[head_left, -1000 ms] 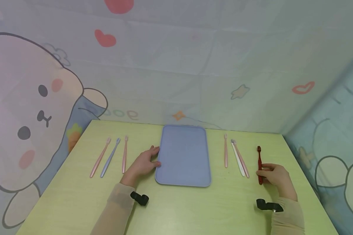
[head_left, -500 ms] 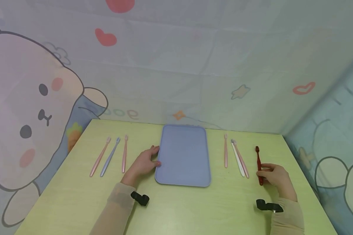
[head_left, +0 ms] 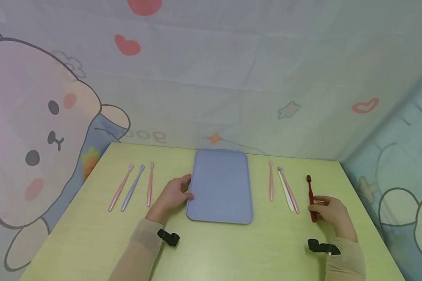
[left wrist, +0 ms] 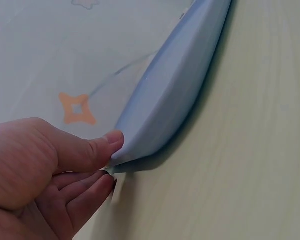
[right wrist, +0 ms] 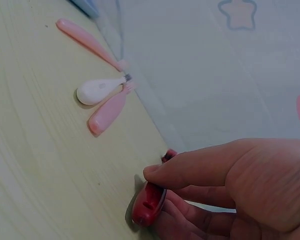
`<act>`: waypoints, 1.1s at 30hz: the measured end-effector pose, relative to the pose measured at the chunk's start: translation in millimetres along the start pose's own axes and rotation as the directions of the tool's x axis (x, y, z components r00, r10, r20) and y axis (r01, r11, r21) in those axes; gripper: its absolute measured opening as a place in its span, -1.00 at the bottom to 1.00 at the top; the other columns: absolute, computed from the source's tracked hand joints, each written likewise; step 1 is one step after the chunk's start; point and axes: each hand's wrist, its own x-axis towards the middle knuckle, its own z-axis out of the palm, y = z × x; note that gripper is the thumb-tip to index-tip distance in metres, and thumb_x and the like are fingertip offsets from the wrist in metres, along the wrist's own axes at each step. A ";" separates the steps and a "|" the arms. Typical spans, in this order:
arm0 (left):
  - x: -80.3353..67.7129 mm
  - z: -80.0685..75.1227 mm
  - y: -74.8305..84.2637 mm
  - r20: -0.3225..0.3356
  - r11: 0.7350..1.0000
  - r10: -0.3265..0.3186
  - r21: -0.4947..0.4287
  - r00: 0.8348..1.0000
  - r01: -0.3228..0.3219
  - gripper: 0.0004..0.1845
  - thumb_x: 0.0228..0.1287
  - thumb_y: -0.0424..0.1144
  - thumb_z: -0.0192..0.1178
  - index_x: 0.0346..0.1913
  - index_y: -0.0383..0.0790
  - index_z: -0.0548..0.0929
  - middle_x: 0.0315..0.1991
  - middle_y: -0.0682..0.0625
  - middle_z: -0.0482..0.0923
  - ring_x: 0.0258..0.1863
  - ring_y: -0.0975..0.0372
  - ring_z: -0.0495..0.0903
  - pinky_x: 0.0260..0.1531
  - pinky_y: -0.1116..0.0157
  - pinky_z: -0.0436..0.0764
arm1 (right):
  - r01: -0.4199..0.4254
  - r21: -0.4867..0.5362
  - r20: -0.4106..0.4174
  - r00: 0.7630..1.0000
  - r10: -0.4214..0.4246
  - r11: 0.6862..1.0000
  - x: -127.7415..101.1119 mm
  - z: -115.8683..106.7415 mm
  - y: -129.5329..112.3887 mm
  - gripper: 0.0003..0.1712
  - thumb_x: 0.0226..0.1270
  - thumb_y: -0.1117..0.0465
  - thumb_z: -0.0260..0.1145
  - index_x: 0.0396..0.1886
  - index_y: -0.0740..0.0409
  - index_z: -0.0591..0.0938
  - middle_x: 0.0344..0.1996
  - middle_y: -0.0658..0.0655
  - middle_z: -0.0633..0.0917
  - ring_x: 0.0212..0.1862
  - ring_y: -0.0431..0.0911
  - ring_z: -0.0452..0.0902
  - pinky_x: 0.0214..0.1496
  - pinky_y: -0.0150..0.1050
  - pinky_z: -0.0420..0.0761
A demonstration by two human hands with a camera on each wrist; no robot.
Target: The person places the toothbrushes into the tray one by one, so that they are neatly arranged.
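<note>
A blue tray (head_left: pixel 219 183) lies flat in the middle of the yellow-green table (head_left: pixel 211 249). My left hand (head_left: pixel 174 195) pinches the tray's left rim (left wrist: pixel 140 145) between thumb and fingers. On the right, my right hand (head_left: pixel 328 212) pinches the handle of a dark red toothbrush (head_left: pixel 311 197) that lies on the table, its handle end (right wrist: pixel 149 205) showing under my thumb in the right wrist view.
Three toothbrushes, pink (head_left: pixel 119 188), blue (head_left: pixel 132 187) and pink (head_left: pixel 149 184), lie left of the tray. Right of it lie a pink one (head_left: pixel 271 180), a white one (head_left: pixel 285 189) and another pink one (head_left: pixel 290 191). A printed cloth backdrop (head_left: pixel 211 78) rises behind the table.
The red toothbrush has shifted very slightly under my right hand. My left hand stays at the tray's rim.
</note>
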 end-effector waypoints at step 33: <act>-0.2 -3.7 -3.5 0.000 0.992 -0.016 0.127 1.000 0.015 -0.26 0.36 -0.37 0.44 0.53 -0.46 0.41 0.57 -0.22 0.36 0.32 -0.12 0.62 0.35 0.07 0.60 | -0.011 0.041 0.001 1.000 0.011 0.999 -0.3 1.0 -4.2 -0.25 0.50 0.16 0.40 0.46 0.58 0.42 -0.01 0.30 0.77 -0.27 -0.25 0.68 -0.24 -0.38 0.74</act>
